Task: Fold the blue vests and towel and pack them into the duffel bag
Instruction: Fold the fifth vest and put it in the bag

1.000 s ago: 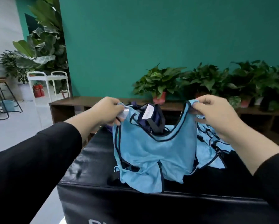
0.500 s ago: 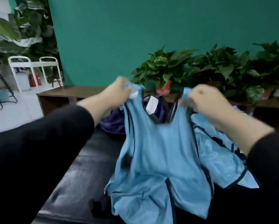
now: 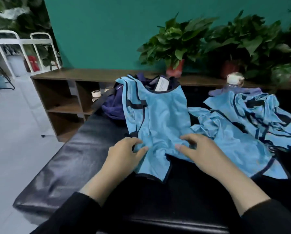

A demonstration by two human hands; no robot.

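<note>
A light blue vest [image 3: 160, 115] with dark trim lies spread flat on the black padded bench [image 3: 60, 166], its neck toward the far side. My left hand [image 3: 124, 154] pinches its lower left part between thumb and fingers. My right hand [image 3: 202, 149] grips the lower right part, with fabric bunched between thumb and fingers. The vest's top edge lies over the dark purple duffel bag [image 3: 112, 105]. A heap of more blue vests [image 3: 246, 119] lies to the right. A lavender cloth [image 3: 234, 91], maybe the towel, shows behind that heap.
A clear bottle with a white cap [image 3: 233, 80] stands behind the heap, and another bottle [image 3: 95, 95] is at the low wooden shelf [image 3: 65, 92]. Potted plants [image 3: 176, 44] line the shelf top. Grey floor lies to the left.
The vest was held up by its shoulders; now it lies flat on the bench. Both hands have moved down to its lower part. The view has tilted downward.
</note>
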